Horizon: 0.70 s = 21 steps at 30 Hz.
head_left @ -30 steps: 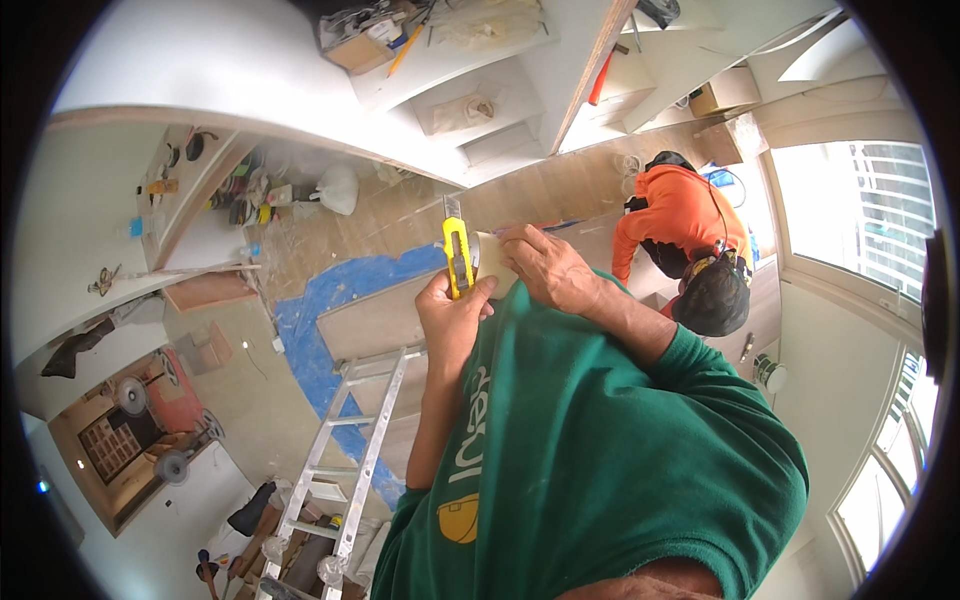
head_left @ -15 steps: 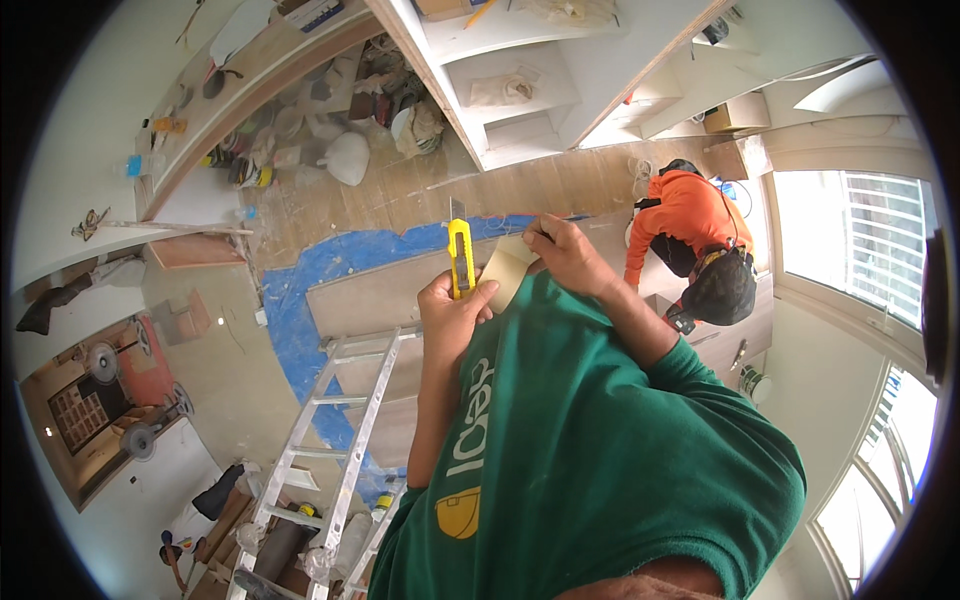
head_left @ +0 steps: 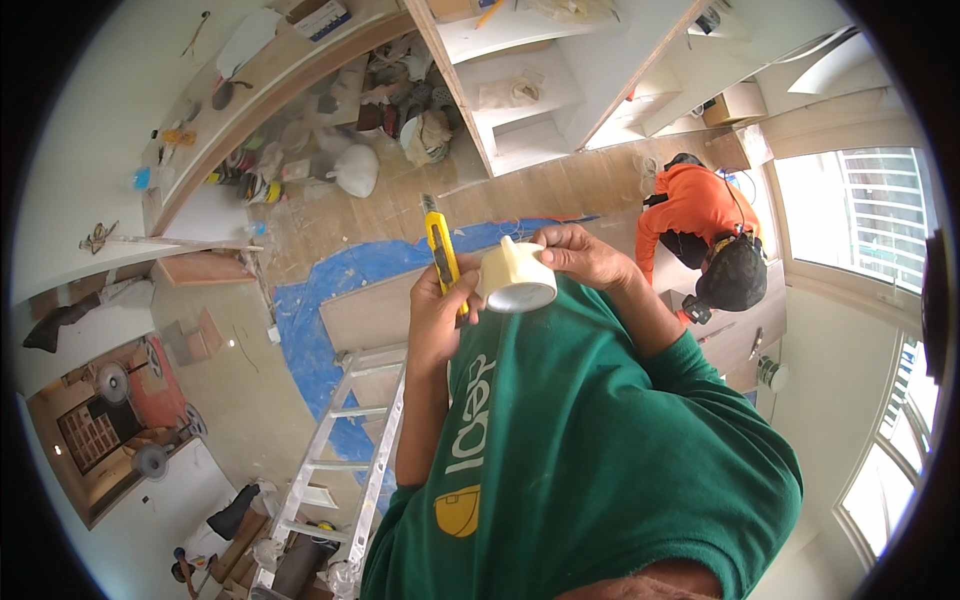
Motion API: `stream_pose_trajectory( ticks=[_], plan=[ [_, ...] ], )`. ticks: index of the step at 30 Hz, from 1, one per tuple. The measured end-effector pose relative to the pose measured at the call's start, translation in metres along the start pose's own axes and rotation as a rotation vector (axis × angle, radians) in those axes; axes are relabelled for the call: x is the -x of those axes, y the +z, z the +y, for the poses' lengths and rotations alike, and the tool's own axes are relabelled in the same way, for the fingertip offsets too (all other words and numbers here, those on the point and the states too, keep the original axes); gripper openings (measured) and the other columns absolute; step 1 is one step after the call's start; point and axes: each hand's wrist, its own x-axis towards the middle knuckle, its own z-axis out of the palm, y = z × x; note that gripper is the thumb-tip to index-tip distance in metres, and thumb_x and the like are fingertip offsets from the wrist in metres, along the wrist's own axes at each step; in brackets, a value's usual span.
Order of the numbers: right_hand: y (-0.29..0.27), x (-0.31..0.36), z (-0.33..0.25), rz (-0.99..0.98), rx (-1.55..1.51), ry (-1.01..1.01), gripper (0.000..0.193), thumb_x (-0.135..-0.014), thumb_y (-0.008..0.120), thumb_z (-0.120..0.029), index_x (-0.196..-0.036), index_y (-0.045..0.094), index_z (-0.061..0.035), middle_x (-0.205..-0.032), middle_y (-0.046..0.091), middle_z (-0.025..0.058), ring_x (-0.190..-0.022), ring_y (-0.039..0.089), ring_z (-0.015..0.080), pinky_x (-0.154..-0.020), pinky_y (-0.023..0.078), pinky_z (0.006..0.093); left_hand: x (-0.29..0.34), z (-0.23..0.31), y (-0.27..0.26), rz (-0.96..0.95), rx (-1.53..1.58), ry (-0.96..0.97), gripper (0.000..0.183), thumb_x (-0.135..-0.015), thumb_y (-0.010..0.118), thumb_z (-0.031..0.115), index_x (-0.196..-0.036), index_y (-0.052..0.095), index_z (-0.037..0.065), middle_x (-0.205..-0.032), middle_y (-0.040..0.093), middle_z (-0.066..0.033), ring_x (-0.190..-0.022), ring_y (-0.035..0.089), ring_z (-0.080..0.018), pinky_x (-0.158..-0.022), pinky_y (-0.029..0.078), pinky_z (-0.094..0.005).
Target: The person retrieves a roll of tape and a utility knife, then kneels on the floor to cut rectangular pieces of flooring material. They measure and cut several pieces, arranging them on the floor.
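In my left hand (head_left: pixel 438 308) a yellow utility knife (head_left: pixel 441 248) stands upright, its short metal blade pointing away from me. My right hand (head_left: pixel 590 260) pinches the edge of a cream roll of masking tape (head_left: pixel 510 268) between thumb and fingers. The roll's hollow core faces toward me, and a small flap of tape sticks up at its top. The left fingertips are close beside the roll; whether they touch it I cannot tell. Both hands are in front of my green shirt (head_left: pixel 600 420).
A person in orange (head_left: pixel 700 210) crouches at the right. An aluminium ladder (head_left: pixel 325 465) stands at the lower left, near blue floor sheeting (head_left: pixel 305 325) and a board (head_left: pixel 365 300). White open shelving (head_left: pixel 520 95) rises ahead. Bags and clutter (head_left: pixel 355 170) lie at the far left.
The tape roll has turned, so its hollow core now shows. My right hand has shifted slightly down and right. The knife tilts more to the left, and the whole view has shifted a little.
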Motion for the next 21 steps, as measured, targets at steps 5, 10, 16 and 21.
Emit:
stream_pose_trajectory(
  ticks=[5, 10, 16, 21],
  plan=[
    [0.044, -0.005, -0.024, 0.271, 0.801, 0.026, 0.024, -0.099, 0.06, -0.021, -0.104, 0.064, 0.0018, -0.085, 0.064, 0.0116, -0.08, 0.061, 0.0191, -0.074, 0.049, 0.0343, -0.001, -0.005, -0.014, 0.138, -0.281, -0.003, 0.021, -0.099, 0.06, 0.016, -0.116, 0.06, 0.003, -0.097, 0.069, -0.009, -0.068, 0.063, -0.0098, -0.051, 0.046, -0.0234],
    [0.081, -0.008, -0.034, 0.264, 1.048, -0.077, 0.029, -0.093, 0.063, -0.022, -0.109, 0.064, 0.0026, -0.091, 0.069, 0.0211, -0.086, 0.067, 0.0367, -0.077, 0.051, 0.0428, -0.004, -0.014, -0.011, 0.171, -0.763, 0.172, 0.033, -0.099, 0.056, 0.015, -0.129, 0.056, 0.0, -0.1, 0.069, -0.0192, -0.083, 0.067, -0.0292, -0.071, 0.053, -0.0367],
    [0.088, -0.015, -0.036, 0.279, 1.105, -0.101, 0.03, -0.091, 0.064, -0.02, -0.109, 0.065, 0.0035, -0.094, 0.069, 0.0229, -0.089, 0.067, 0.0402, -0.079, 0.052, 0.0451, -0.001, -0.014, -0.013, 0.072, -0.889, 0.233, 0.046, -0.098, 0.051, 0.016, -0.139, 0.046, -0.003, -0.126, 0.058, -0.0306, -0.115, 0.058, -0.0471, -0.095, 0.048, -0.048],
    [0.09, -0.017, -0.035, 0.277, 1.109, -0.102, 0.029, -0.091, 0.063, -0.02, -0.108, 0.065, 0.0035, -0.091, 0.068, 0.0247, -0.088, 0.066, 0.043, -0.078, 0.052, 0.0476, -0.002, -0.025, -0.016, -0.006, -1.013, 0.164, 0.054, -0.098, 0.047, 0.016, -0.146, 0.035, -0.005, -0.128, 0.053, -0.029, -0.113, 0.057, -0.0474, -0.092, 0.049, -0.0503]
  ],
)
